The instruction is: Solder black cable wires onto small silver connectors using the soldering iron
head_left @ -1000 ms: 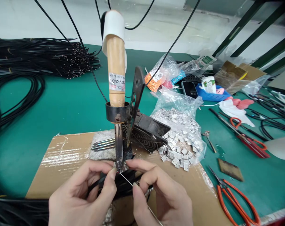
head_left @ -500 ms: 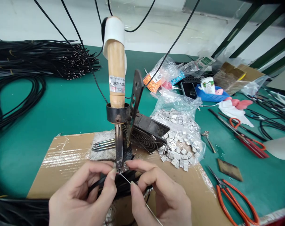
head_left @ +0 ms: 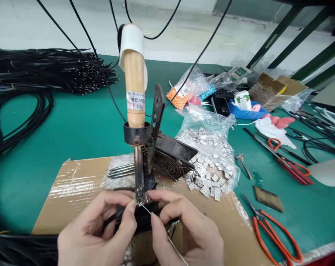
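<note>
A wooden-handled soldering iron (head_left: 135,96) stands upright in a black holder, its tip pointing down at the taped cardboard (head_left: 73,184). My left hand (head_left: 98,229) pinches a black cable (head_left: 113,216) and a small metal piece right under the iron's tip. My right hand (head_left: 186,229) pinches a thin silver solder wire (head_left: 147,211), feeding its end up to the tip. Both hands have their fingers closed.
A small black fan (head_left: 170,159) leans behind the iron. An open bag of small metal terminals (head_left: 208,162) lies to the right. Red-handled scissors (head_left: 275,236) and cutters (head_left: 291,168) lie on the green table. Bundles of black cables (head_left: 45,70) fill the left side.
My right hand's fingers have slid a little left along the solder wire toward the tip. The view has shifted slightly; the left hand holds still.
</note>
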`<state>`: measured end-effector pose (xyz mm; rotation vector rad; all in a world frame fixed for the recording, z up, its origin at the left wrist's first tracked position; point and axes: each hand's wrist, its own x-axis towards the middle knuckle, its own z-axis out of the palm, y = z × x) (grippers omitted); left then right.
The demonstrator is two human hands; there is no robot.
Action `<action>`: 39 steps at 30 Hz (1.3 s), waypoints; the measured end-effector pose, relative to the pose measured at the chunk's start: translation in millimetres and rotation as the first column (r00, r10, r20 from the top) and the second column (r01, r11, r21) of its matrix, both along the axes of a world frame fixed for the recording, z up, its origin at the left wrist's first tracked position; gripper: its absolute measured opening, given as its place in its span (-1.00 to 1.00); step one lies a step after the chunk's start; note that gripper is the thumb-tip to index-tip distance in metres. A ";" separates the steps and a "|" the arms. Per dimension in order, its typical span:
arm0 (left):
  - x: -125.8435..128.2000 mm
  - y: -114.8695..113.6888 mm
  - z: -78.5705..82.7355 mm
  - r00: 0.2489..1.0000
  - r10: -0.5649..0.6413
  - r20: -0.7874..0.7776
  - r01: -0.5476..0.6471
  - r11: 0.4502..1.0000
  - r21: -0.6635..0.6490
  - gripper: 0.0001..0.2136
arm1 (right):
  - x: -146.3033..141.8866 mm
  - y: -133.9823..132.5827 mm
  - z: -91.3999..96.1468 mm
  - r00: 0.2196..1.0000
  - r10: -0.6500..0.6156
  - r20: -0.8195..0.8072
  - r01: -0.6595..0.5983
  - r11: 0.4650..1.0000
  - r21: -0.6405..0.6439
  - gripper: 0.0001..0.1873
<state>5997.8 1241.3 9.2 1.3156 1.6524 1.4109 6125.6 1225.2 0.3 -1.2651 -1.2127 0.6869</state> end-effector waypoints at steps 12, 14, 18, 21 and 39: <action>-4.9 -5.5 -5.3 0.998 -0.059 0.012 0.059 0.998 -0.019 -0.91 | -3.4 -0.4 -0.1 0.999 -0.028 0.030 0.027 0.999 0.045 -0.81; -7.5 -6.7 -9.1 0.998 -0.065 -0.008 0.065 0.998 -0.016 -0.91 | -4.9 -0.8 0.0 0.998 -0.050 0.044 0.047 0.997 0.069 -0.81; -5.4 -7.5 -9.0 0.998 -0.030 -0.050 0.027 0.998 -0.053 -0.90 | -7.1 -1.6 -2.8 0.993 -0.073 0.092 0.064 0.993 0.104 -0.81; 3.0 -4.1 -2.9 0.993 0.058 -0.105 -0.067 0.995 -0.080 -0.75 | -9.6 -1.2 -6.5 0.988 -0.113 0.108 0.097 0.986 0.139 -0.82; -7.4 -8.0 -8.7 0.996 -0.075 -0.056 0.076 0.997 0.010 -0.92 | -16.3 2.0 -11.1 0.975 -0.180 0.131 0.147 0.962 0.232 -0.81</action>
